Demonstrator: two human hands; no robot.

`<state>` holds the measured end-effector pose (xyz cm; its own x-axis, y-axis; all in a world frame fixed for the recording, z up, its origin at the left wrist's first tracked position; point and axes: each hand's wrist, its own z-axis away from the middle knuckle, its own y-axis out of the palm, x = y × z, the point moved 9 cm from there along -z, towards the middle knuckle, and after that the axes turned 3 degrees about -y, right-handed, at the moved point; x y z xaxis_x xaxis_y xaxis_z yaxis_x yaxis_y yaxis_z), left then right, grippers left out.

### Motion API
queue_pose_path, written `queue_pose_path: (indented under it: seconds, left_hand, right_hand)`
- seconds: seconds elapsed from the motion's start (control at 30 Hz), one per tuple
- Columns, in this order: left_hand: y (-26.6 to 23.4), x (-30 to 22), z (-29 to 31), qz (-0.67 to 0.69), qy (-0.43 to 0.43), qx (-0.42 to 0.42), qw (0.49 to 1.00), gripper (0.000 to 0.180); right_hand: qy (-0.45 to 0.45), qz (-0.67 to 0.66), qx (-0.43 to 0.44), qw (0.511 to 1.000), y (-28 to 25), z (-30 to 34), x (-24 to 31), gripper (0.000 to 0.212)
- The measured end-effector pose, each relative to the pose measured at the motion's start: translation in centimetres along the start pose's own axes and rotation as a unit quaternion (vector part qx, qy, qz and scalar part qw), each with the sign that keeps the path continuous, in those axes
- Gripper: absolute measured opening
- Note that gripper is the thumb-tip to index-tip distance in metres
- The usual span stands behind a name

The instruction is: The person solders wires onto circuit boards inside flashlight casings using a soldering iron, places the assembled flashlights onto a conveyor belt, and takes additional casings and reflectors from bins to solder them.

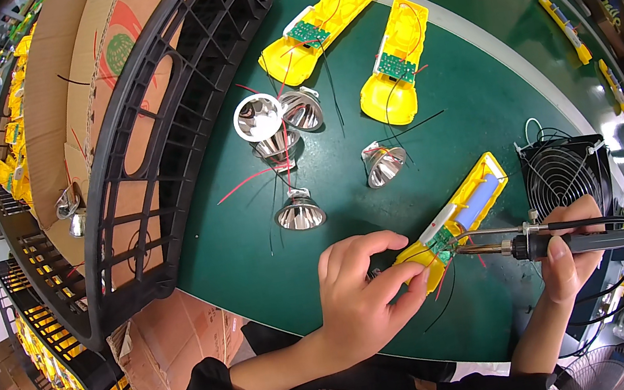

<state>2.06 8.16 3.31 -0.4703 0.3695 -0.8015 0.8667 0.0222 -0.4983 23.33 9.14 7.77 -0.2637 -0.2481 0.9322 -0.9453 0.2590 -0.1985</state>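
My left hand (364,289) has bent fingers round the near end of a yellow flashlight housing (463,208), with fingertips beside its small green circuit board (441,242). A blue cylindrical cell (477,203) lies in the housing's far half. In my right hand (571,260) is a soldering iron (580,240) with a thin metal feed tube (493,231) along its top. Its tip meets the board area; exact contact is too small to tell. Red and black wires hang from the board. A small dark part between my left fingers is mostly hidden.
Two more yellow housings (319,30) (395,63) with boards lie farther back on the green table (249,262). Several silver reflector cups (300,211) with wires stand left of centre. A black crate (152,114) borders the left. A black fan (565,169) stands at right.
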Motion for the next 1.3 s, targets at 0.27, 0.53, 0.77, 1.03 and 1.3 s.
queue_pose_path:
  seconds: [0.27, 0.53, 0.77, 1.03, 1.3]
  left_hand:
    - [0.0, 0.0, 0.0, -0.004, 0.000, 0.003, 1.000, 0.015]
    - [0.1, -0.3, 0.1, -0.017, 0.005, 0.013, 1.000, 0.015]
    - [-0.3, -1.3, 0.6, 0.000, 0.012, 0.022, 1.000, 0.016]
    - [-0.5, -3.0, 0.7, -0.023, -0.016, 0.165, 0.986, 0.037]
    - [4.3, -5.5, -1.6, -0.184, -0.035, 0.252, 0.950, 0.051]
  right_hand:
    - [-0.048, 0.017, 0.010, 0.999, -0.6, 0.1, 0.0, 0.029]
    - [-0.085, -0.025, -0.040, 0.995, -2.5, 0.2, 1.4, 0.028]
    - [-0.139, -0.046, -0.088, 0.985, -5.3, 1.1, 4.1, 0.028]
    - [-0.174, -0.043, -0.153, 0.972, -10.7, 4.3, 5.2, 0.029]
    - [-0.175, -0.088, -0.287, 0.938, -16.9, 8.4, 6.0, 0.032]
